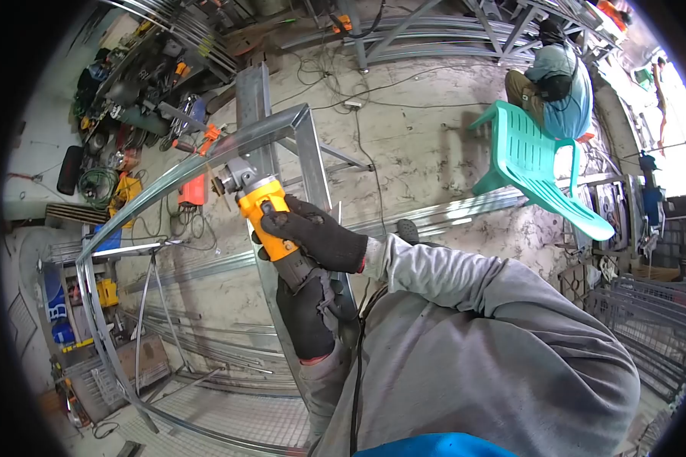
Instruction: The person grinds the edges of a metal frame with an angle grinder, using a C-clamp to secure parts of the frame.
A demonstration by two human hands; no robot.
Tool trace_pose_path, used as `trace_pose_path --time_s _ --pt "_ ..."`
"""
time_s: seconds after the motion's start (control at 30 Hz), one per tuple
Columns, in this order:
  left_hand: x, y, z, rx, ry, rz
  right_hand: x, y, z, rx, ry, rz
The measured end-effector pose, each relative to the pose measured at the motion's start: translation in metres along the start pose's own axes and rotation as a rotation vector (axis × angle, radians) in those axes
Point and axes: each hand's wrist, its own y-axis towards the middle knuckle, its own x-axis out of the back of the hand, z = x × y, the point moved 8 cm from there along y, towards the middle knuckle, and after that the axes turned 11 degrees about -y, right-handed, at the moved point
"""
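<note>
A yellow angle grinder (253,204) is held in both my gloved hands, its grey head pointing up and left toward a galvanized metal tube frame (160,180). My right hand (316,234), in a dark glove, wraps around the yellow body. Below it, my left hand (306,316) is closed around the dark rear end. The grinder's head overlaps the frame's tube near an orange clamp (209,139). A black cord (358,358) runs down along my grey sleeve.
A person (564,84) sits at upper right, near a green plastic chair (522,148). Long metal tubes (442,212) lie across the floor behind my arm. Tools and cables crowd the left side, with an orange-red box (193,190) beyond the frame. Metal racks (648,320) stand at right.
</note>
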Motion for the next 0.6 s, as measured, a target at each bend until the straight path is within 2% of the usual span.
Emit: trace_pose_path --time_s 0.17,0.23,0.37,0.47,0.6 --pt "-0.014 -0.005 -0.01 0.016 -0.026 0.026 0.001 0.002 0.001 0.041 0.03 0.009" --pt "-0.014 -0.007 -0.009 0.04 -0.132 -0.059 0.0 0.002 0.003 0.031 0.04 0.006" --pt "-0.002 0.0 -0.001 0.004 -0.078 0.015 -0.001 0.0 0.004 0.012 -0.006 -0.011" --pt "0.004 0.002 0.003 -0.045 -0.028 -0.033 0.005 0.0 0.003 0.029 -0.077 -0.036" --pt "-0.01 -0.001 0.0 0.002 -0.1 -0.026 0.002 -0.004 0.008 0.059 -0.064 -0.038"
